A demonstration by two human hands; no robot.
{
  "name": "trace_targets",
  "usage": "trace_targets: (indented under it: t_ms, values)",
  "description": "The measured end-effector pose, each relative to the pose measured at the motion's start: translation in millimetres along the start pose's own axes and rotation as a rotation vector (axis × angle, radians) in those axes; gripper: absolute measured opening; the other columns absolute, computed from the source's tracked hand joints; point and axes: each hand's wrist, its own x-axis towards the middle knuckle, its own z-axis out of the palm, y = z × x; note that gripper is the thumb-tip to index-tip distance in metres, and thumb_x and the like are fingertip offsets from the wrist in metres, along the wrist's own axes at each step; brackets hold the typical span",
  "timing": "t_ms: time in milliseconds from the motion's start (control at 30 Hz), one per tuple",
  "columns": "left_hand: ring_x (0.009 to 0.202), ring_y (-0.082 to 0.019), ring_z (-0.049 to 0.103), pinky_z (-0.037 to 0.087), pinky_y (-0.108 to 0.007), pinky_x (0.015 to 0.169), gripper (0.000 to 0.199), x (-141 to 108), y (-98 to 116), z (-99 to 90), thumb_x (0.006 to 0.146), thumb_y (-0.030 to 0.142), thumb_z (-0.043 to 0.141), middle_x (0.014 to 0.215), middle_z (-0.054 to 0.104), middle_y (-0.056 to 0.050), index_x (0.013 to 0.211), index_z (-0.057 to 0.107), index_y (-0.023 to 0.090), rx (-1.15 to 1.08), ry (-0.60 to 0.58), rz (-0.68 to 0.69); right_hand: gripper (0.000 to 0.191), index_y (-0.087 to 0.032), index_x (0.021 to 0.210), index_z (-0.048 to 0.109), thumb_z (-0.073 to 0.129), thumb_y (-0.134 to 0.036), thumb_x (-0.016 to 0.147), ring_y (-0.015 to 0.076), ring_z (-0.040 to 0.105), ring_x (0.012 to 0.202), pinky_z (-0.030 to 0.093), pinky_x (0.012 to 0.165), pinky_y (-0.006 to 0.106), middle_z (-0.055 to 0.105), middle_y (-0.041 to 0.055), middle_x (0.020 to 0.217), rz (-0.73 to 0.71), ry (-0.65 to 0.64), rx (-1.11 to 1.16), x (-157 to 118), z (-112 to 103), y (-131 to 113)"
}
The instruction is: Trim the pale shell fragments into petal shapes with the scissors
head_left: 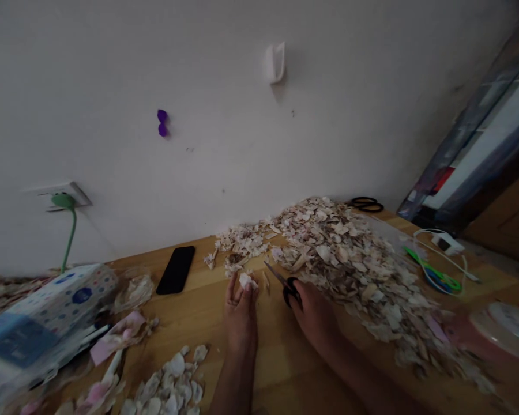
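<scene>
My left hand is above the wooden table, its fingers closed on a pale, whitish dried flake. In my right hand is a pair of scissors with black handles; the blades point up and left, a short way from the flake. A large heap of pale, brownish dried flakes spreads beyond and to the right of my hands. Left of my left forearm lies a smaller pile of whiter, rounder flakes. A thin sliver rests on the wood between my hands.
A black phone lies at left, near a tissue pack. At right are a white charger with its cable, green-handled scissors and a clear jar. More black-handled scissors lie by the wall.
</scene>
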Motion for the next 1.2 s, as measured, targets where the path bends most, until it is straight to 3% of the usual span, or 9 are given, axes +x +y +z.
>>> trace_targets:
  t_ms: [100,233,367,467,700,1067,1200]
  values:
    - [0.09,-0.016,0.068,0.053,-0.025,0.081,0.038,1,0,-1.7,0.067,0.013,0.075,0.096,0.071,-0.007,0.101,0.061,0.019,-0.059,0.038,-0.026,0.025,-0.016,0.107,0.055,0.043,-0.018,0.085,0.0235,0.055,0.094,0.043,0.08,0.031,0.06,0.011,0.098,-0.023,0.022,-0.011,-1,-1,-7]
    - [0.082,-0.012,0.067,0.053,-0.024,0.079,0.025,4,2,-5.3,0.067,0.013,0.075,0.088,0.071,-0.004,0.086,0.061,0.018,-0.143,0.059,-0.038,0.027,-0.017,0.103,0.054,0.054,-0.03,0.08,0.0253,0.054,0.095,0.041,0.079,0.032,0.06,0.0094,0.096,-0.054,-0.019,-0.014,-1,-3,-18]
    - [0.078,-0.01,0.066,0.052,-0.023,0.081,0.021,4,2,-5.7,0.064,0.013,0.077,0.08,0.07,-0.003,0.079,0.061,0.016,-0.175,0.037,-0.049,0.023,-0.022,0.087,0.057,0.05,-0.044,0.084,0.0214,0.058,0.077,0.037,0.066,0.03,0.063,0.0037,0.08,-0.056,-0.135,-0.051,-3,-3,-22]
    - [0.073,-0.008,0.065,0.051,-0.021,0.078,0.021,5,1,-6.0,0.063,0.013,0.077,0.076,0.068,0.0,0.077,0.062,0.016,-0.2,0.051,-0.049,0.023,-0.023,0.081,0.055,0.05,-0.046,0.084,0.0195,0.059,0.072,0.034,0.061,0.029,0.063,0.0013,0.074,-0.085,-0.21,-0.067,-4,-4,-24]
    - [0.072,-0.008,0.065,0.05,-0.017,0.071,0.028,2,0,-3.2,0.061,0.007,0.077,0.077,0.068,0.0,0.08,0.061,0.018,-0.235,0.106,-0.088,0.024,-0.023,0.087,0.054,0.051,-0.046,0.084,0.0193,0.059,0.077,0.033,0.064,0.027,0.064,0.0023,0.08,-0.116,-0.268,-0.025,-6,-6,-25]
    - [0.075,-0.01,0.065,0.05,-0.021,0.077,0.025,-2,-6,-1.9,0.061,0.014,0.079,0.08,0.069,-0.001,0.079,0.062,0.017,-0.17,-0.027,-0.086,0.017,-0.023,0.09,0.055,0.051,-0.037,0.082,0.0186,0.06,0.076,0.032,0.063,0.027,0.065,0.0022,0.081,-0.083,-0.265,-0.007,-4,-5,-24]
    - [0.073,-0.009,0.065,0.05,-0.02,0.075,0.026,-4,-7,0.3,0.06,0.014,0.08,0.078,0.069,0.0,0.078,0.062,0.017,-0.164,-0.026,-0.107,0.017,-0.023,0.093,0.056,0.052,-0.033,0.08,0.019,0.06,0.079,0.034,0.064,0.026,0.066,0.0024,0.083,-0.081,-0.271,-0.015,-4,-4,-23]
